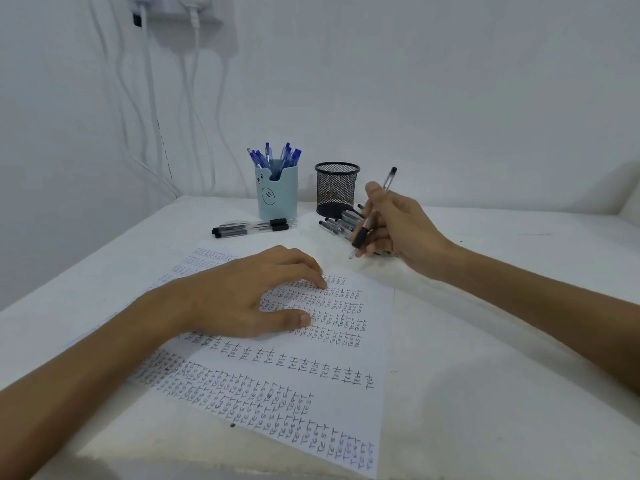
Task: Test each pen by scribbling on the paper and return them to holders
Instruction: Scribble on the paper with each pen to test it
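Note:
A white sheet of paper (346, 382) covered with rows of the handwritten word "test" lies on the table. My left hand (242, 299) rests flat on its upper part, fingers spread. My right hand (398, 230) grips a black pen (372, 216) tilted, tip down just past the paper's top right corner. Behind stand a light blue holder (278, 194) with several blue pens and a black mesh holder (336, 188). Loose black pens (252, 227) lie in front of the blue holder, and several more black pens (337, 221) lie beside the mesh holder, partly hidden by my right hand.
The table (485, 341) is covered in white cloth and meets white walls at the back and left. White cables (152, 109) hang from a wall socket at the upper left.

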### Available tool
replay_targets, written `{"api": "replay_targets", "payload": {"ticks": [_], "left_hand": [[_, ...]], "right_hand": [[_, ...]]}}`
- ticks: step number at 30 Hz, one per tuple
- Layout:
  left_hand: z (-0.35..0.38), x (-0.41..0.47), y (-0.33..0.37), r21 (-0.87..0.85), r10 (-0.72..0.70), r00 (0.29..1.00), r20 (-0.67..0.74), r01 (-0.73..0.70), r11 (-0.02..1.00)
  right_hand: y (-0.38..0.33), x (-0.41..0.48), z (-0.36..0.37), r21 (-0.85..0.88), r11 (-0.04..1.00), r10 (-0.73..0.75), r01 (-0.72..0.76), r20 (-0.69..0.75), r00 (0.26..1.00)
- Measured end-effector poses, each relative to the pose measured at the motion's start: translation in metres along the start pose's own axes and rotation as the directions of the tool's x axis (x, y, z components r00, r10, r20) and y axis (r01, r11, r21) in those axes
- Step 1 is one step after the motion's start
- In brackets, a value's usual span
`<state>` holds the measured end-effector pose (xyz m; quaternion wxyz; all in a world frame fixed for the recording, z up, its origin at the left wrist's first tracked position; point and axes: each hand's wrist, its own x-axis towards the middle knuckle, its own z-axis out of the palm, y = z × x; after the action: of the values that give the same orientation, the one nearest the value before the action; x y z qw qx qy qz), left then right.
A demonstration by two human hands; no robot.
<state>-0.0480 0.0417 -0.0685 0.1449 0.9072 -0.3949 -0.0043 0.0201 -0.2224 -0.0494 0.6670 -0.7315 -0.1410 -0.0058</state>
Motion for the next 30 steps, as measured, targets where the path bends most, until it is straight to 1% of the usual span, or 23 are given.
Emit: {"api": "replay_targets", "payload": {"ticks": [3, 4, 5, 6, 7, 8, 9, 10, 12, 15, 21, 24, 26, 28, 30], "left_hand": [[0.000, 0.000, 0.001, 0.002, -0.006, 1.000, 0.001, 0.006, 1.000], [0.000, 0.000, 0.001, 0.003, -0.009, 1.000, 0.000, 0.009, 1.000], [0.000, 0.000, 0.001, 0.000, -0.013, 1.000, 0.000, 0.013, 1.000], [0.000, 0.000, 0.001, -0.003, -0.017, 1.000, 0.000, 0.017, 1.000], [0.000, 0.000, 0.001, -0.006, -0.018, 1.000, 0.000, 0.018, 1.000], [0.000, 0.000, 0.001, -0.007, -0.018, 1.000, 0.001, 0.018, 1.000], [0.000, 0.000, 0.001, -0.009, -0.017, 1.000, 0.002, 0.017, 1.000], [-0.001, 0.000, 0.001, -0.010, -0.018, 1.000, 0.003, 0.018, 1.000], [-0.001, 0.000, 0.002, -0.016, -0.018, 1.000, 0.000, 0.018, 1.000], [-0.001, 0.000, 0.001, -0.020, -0.017, 1.000, -0.001, 0.017, 1.000], [-0.001, -0.001, -0.002, -0.011, -0.019, 1.000, 0.002, 0.019, 1.000], [-0.001, 0.000, -0.003, -0.007, -0.015, 1.000, 0.001, 0.015, 1.000], [-0.001, -0.001, -0.003, -0.009, -0.018, 1.000, 0.000, 0.018, 1.000], [-0.002, -0.002, -0.004, -0.011, -0.018, 1.000, -0.006, 0.018, 1.000], [-0.003, -0.002, -0.005, -0.005, -0.017, 1.000, -0.009, 0.017, 1.000]], "right_hand": [[-0.013, 0.016, -0.006, -0.166, 0.986, 0.010, -0.006, 0.019, 1.000], [-0.016, 0.023, -0.007, -0.278, 0.961, 0.008, -0.001, 0.027, 1.000], [-0.017, 0.030, -0.008, -0.428, 0.904, -0.005, 0.022, 0.040, 0.999], [-0.019, 0.037, -0.009, -0.590, 0.805, -0.028, 0.059, 0.061, 0.998], [-0.020, 0.044, -0.009, -0.734, 0.672, -0.051, 0.098, 0.087, 0.995], [-0.020, 0.049, -0.009, -0.838, 0.531, -0.063, 0.129, 0.113, 0.992], [-0.019, 0.054, -0.008, -0.899, 0.414, -0.060, 0.143, 0.130, 0.990], [-0.017, 0.059, -0.007, -0.933, 0.330, -0.050, 0.145, 0.136, 0.989], [-0.014, 0.064, -0.003, -0.967, 0.204, -0.034, 0.151, 0.148, 0.988], [-0.010, 0.067, 0.002, -0.983, 0.059, -0.047, 0.175, 0.172, 0.984], [-0.008, 0.065, 0.008, -0.985, -0.040, -0.136, 0.170, 0.174, 0.975], [-0.009, 0.065, 0.015, -0.982, -0.030, -0.235, 0.187, 0.189, 0.953], [-0.009, 0.067, 0.026, -0.963, 0.029, -0.303, 0.268, 0.247, 0.920], [-0.007, 0.073, 0.040, -0.911, 0.086, -0.338, 0.403, 0.353, 0.872], [-0.006, 0.077, 0.056, -0.844, 0.085, -0.337, 0.529, 0.476, 0.813]]}}
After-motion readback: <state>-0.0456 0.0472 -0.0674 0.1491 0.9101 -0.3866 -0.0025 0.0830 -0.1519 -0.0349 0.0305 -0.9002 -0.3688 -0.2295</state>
